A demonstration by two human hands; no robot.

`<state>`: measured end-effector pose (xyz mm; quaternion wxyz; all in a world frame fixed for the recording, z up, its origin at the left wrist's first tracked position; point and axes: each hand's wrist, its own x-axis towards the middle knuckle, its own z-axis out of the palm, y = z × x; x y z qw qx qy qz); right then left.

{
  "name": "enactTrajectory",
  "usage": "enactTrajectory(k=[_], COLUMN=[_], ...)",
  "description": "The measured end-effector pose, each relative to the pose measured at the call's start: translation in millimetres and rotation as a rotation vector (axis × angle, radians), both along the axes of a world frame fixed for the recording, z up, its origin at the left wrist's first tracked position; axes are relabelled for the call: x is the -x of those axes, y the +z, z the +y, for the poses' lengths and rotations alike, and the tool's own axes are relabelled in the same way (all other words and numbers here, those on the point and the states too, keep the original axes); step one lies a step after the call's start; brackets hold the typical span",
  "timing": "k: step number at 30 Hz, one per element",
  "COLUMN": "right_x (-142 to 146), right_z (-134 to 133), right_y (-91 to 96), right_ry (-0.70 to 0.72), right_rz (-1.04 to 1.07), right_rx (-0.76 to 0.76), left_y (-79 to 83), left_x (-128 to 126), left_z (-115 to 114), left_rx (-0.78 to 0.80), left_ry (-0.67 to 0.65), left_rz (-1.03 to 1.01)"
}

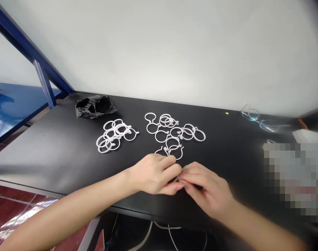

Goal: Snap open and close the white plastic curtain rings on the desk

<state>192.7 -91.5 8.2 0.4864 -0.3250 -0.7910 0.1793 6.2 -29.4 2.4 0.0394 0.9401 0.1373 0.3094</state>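
Above the table's front part, my left hand (159, 174) and my right hand (207, 186) meet at the fingertips. Both are closed in a pinch on what looks like a white plastic ring (177, 179), of which only a pale sliver shows between the fingers. Just beyond my hands lies a loose spread of white plastic rings (162, 136) with small tabs at their split ends. The nearest of these are partly hidden behind my left hand. Farther left, a second heap of similar rings (113, 134) overlaps in a tight cluster.
A crumpled black plastic bag (96, 107) stands open at the back left of the black table (69, 164). Eyeglasses (258, 120) lie at the back right, near a blurred-out object (295, 177). A blue metal frame (47, 80) rises at the left. Behind is a white wall (174, 52).
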Motion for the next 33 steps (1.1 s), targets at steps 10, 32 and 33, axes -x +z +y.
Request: enactTrajectory(k=[10, 32, 33], right_x=[2.0, -3.9, -5.7], right_z=[10.8, 8.4, 8.8], right_y=[-17.1, -5.2, -3.9], right_ry=[0.091, -0.137, -0.173], right_rz=[-0.544, -0.087, -0.057], right_rx=[0.043, -0.136, -0.123], left_y=[10.0, 11.9, 11.4], left_x=[59.3, 4.1, 4.6], left_z=[70.1, -3.4, -2.4], left_rx=[0.042, 1.165, 1.19], left_ry=[0.528, 0.009, 0.013], left_rz=[0.343, -0.097, -0.103])
